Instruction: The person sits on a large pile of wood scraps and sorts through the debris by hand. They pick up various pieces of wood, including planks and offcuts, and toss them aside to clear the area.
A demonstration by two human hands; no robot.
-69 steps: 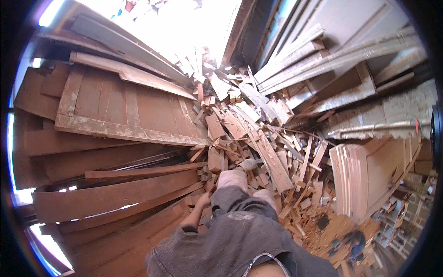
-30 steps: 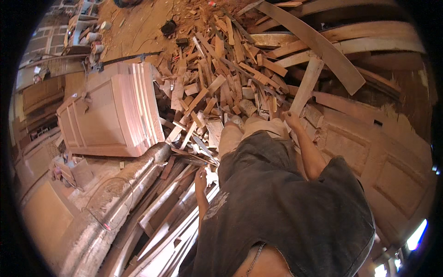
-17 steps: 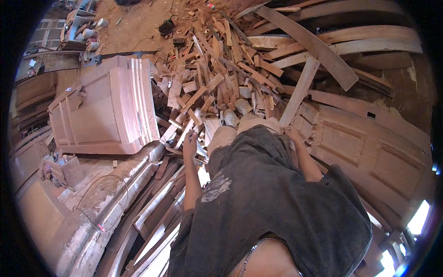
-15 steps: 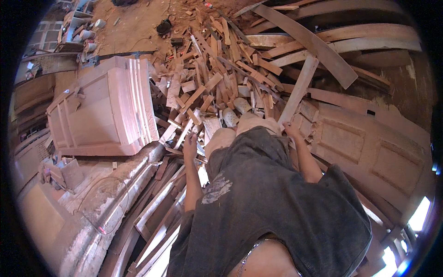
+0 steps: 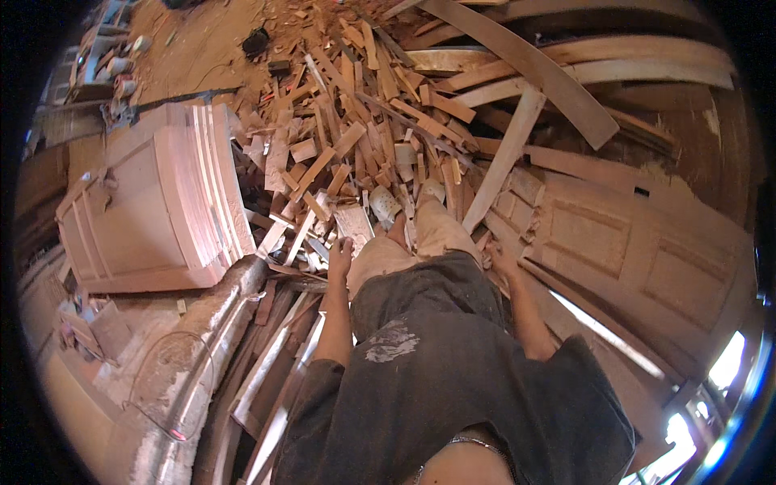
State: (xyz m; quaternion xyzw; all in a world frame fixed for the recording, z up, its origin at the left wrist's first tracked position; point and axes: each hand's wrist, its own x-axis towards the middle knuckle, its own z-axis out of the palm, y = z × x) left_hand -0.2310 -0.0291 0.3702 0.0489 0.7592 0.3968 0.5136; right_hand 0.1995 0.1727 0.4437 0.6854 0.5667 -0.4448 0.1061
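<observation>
My left hand [image 5: 340, 259] hangs beside my left thigh, its fingers loosely apart, and nothing shows in it. Just ahead of it lies a pale flat board [image 5: 354, 222] among wood offcuts. My right hand [image 5: 503, 259] hangs by my right thigh, fingers loosely apart and partly turned from view; I see nothing held. Nearest to it are the lower end of a long leaning plank [image 5: 509, 158] and a carved wooden door panel [image 5: 598, 230]. My feet, in light perforated clogs [image 5: 384, 202], stand among the scraps.
A heap of wood offcuts [image 5: 356, 137] spreads ahead. On the left, a stack of panelled doors [image 5: 153, 202] rests by a dusty beam [image 5: 198, 356]. Long curved boards [image 5: 638, 61] lie at the far right. Strips of timber [image 5: 271, 356] lean along my left side.
The surroundings have shifted leftward and slightly upward in view. My legs have moved, with the right thigh now stretched forward. My right hand has drawn away from the leaning plank's lower end.
</observation>
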